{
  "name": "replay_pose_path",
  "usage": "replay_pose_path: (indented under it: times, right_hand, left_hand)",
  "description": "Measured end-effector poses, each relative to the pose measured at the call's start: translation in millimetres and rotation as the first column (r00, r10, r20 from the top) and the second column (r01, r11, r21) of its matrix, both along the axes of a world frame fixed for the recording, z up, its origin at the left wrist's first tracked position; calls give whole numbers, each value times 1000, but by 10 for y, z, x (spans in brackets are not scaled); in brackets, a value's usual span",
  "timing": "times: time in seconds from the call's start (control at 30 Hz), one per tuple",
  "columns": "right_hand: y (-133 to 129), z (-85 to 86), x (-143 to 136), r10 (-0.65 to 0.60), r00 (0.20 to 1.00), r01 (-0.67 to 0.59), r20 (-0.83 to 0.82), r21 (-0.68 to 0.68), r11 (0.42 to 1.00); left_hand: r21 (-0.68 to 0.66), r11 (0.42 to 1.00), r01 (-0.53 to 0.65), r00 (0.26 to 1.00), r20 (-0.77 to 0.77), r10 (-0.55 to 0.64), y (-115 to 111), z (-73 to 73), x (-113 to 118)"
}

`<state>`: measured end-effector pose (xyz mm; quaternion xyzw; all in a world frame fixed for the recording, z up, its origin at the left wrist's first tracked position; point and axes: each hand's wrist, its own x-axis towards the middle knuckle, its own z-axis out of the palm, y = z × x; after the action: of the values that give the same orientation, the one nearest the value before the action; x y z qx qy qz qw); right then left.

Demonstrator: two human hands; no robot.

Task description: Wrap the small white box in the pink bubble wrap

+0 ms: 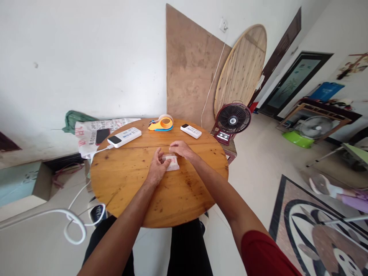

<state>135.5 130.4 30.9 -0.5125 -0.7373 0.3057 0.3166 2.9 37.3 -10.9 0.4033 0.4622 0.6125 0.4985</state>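
Observation:
A small white package with red print (172, 163) lies on the round wooden table (184, 191). My left hand (158, 165) grips its left side, thumb on top and fingers behind it. My right hand (182, 149) is at the package's far edge, its fingers curled together over a bit of clear film or plastic; what exactly they pinch is too small to make out.
On the table's far side are a white power bank with a cable (125, 137), an orange tape dispenser (161, 123) and a second white device (191, 131). A dark phone (102, 135) lies at the left on a printed sack (86, 134). A fan (233, 119) stands behind right.

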Motion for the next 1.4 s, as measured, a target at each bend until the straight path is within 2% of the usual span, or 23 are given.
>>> replay_pose_path:
  times: [0.13, 0.37, 0.53, 0.67, 0.83, 0.97, 1.07, 1.13, 1.3, 1.4]
  right_hand:
    - [-53, 98, -6, 5, 1000, -4, 19, -95, 996]
    - [-320, 265, 14, 102, 988, -108, 117, 43, 993]
    - [-621, 368, 48, 84, 978, -106, 191, 110, 988]
    - [-740, 294, 86, 106, 985, -128, 138, 162, 978]
    - [-799, 143, 91, 83, 990, -110, 112, 257, 960]
    - [-924, 111, 134, 71, 966, -163, 248, 373, 913]
    - [-1070, 75, 198, 83, 917, -277, 390, 474, 836]
    - [-1147, 17, 229, 56, 893, -308, 446, 518, 798]
    - [-1184, -150, 225, -59, 887, -244, 457, 575, 781]
    - [-1175, -165, 204, -123, 885, -189, 449, 588, 786]
  left_hand:
    - [-8, 1000, 23, 1000, -5, -23, -5, 25, -5]
    - [-2, 995, 96, 995, 23, -96, 12, 13, -18]
    - [35, 993, 112, 993, 26, -113, 7, 11, -17]
    - [49, 991, 126, 992, 5, -126, -3, 2, -13]
    - [79, 994, 82, 995, -63, -77, 16, -48, -18]
    - [58, 997, 55, 996, -72, -51, 28, -75, -31]
    - [56, 996, 72, 996, -61, -69, 15, -60, -36]
    - [60, 996, 70, 996, -64, -66, 3, -47, -36]
    - [60, 997, 47, 997, -60, -44, -8, -38, -37]
    - [42, 998, 36, 999, -36, -34, -17, -18, -31]
